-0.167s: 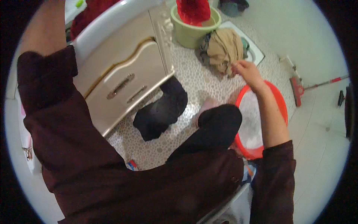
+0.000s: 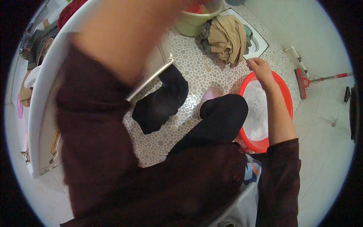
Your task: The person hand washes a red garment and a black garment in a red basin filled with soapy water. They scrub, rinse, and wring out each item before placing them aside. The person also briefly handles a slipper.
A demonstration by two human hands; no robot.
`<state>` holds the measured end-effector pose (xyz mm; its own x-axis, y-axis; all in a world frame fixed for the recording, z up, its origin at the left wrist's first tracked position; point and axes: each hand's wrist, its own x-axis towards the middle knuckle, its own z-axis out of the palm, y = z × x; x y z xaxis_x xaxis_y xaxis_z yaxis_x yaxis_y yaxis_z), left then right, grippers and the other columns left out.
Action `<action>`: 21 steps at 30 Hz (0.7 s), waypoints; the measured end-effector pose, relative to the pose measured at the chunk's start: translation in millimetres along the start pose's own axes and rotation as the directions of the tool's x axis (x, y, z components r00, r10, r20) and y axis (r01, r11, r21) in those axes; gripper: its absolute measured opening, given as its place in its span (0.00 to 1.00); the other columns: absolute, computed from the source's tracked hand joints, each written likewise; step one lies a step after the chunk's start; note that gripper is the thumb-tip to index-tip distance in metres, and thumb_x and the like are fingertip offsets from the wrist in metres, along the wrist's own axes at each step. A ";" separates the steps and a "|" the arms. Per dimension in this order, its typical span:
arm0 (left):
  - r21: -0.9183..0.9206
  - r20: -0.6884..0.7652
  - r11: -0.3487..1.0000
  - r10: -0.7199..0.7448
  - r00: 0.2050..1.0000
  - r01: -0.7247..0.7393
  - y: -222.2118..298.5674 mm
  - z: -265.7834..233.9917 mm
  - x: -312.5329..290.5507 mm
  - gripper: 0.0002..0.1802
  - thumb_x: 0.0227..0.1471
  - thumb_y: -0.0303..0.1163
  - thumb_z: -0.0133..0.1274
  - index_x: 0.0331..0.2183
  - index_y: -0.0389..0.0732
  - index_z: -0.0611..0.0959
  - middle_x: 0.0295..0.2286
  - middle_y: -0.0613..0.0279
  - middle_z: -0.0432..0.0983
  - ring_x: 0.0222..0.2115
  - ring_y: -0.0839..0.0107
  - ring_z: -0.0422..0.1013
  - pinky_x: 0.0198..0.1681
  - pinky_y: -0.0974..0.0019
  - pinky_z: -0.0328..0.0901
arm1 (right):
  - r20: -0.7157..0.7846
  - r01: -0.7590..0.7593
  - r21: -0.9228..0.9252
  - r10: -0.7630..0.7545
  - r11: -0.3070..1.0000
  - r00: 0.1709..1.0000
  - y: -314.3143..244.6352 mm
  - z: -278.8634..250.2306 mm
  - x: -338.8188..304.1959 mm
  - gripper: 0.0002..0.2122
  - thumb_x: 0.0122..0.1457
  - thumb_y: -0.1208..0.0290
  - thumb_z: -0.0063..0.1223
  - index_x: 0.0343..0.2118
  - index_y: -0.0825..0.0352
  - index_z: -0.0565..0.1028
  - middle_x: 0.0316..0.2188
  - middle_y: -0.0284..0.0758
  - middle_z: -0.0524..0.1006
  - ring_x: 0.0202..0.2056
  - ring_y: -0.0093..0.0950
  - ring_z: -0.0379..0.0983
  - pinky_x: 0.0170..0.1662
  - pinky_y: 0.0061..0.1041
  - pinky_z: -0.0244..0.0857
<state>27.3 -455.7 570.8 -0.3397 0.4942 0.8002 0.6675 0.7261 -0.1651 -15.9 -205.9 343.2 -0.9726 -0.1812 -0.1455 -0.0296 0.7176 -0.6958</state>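
Observation:
My right hand (image 2: 261,70) hangs over the far rim of the red basin (image 2: 288,92), just right of a heap of tan and dark clothes (image 2: 228,38). Its fingers are loosely bent, and no cloth shows in them. The basin holds whitish, foamy-looking contents. My left forearm (image 2: 124,34), blurred, reaches across the upper left toward the light green bucket (image 2: 193,25). The left hand's fingers are smeared or cut off at the top edge. Some red cloth (image 2: 194,9) shows in the bucket. A black garment (image 2: 162,102) lies on the pebble-patterned floor.
A white countertop (image 2: 36,151) with cluttered items curves along the left, over a cabinet mostly behind my arm. A white floor pan (image 2: 261,46) lies behind the clothes heap. A red mop (image 2: 301,85) leans by the right wall. My bent knee (image 2: 227,113) is beside the basin.
My left forearm has swung right and across the cabinet toward the bucket. My right hand has drawn away from the tan cloth. The view has shifted, showing more countertop.

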 end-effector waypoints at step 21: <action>0.367 0.470 -0.371 -0.717 -0.514 0.853 88.9 171.5 -519.2 0.17 0.38 0.34 0.57 0.28 0.38 0.68 0.25 0.57 0.69 0.29 0.64 0.68 0.35 0.62 0.63 | -0.028 -0.395 0.117 0.400 0.911 0.916 170.7 -11.2 -112.7 0.12 0.55 0.67 0.48 0.32 0.72 0.76 0.24 0.34 0.76 0.27 0.22 0.70 0.34 0.22 0.63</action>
<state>149.3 -565.8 41.7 -0.6154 -0.5504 -0.5642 -0.7808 0.3277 0.5320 86.0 -55.4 248.6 -0.9092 0.1400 -0.3921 0.3837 0.6471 -0.6588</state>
